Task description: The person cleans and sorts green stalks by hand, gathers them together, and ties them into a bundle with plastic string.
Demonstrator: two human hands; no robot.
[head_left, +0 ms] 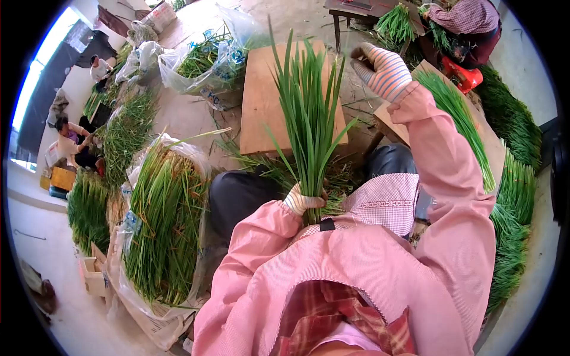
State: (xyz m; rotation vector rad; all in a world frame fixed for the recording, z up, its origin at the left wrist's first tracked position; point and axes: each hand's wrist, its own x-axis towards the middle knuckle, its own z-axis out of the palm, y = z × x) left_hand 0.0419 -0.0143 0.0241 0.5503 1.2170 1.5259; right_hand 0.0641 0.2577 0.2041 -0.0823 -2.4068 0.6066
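Note:
Upright in front of my chest stands a bunch of green chives (309, 113), its long flat leaves fanning out at the top. My left hand (304, 200), in a striped knit glove, is closed around the lower stems. My right hand (385, 71) is raised to the upper right, apart from the bunch, in a striped glove with grey fingertips. Its fingers are loosely bent and somewhat apart, and I see nothing in them. Behind the leaves is a wooden board (258, 101). Loose green trimmings (344, 178) lie between my knees.
On my left, a plastic-lined crate (166, 225) is heaped with chives. Another plastic bag (205, 65) of greens stands beyond it. A bench (457, 118) on my right carries sorted chives, with more piles behind. Co-workers sit at the far left (74, 142) and upper right (466, 24).

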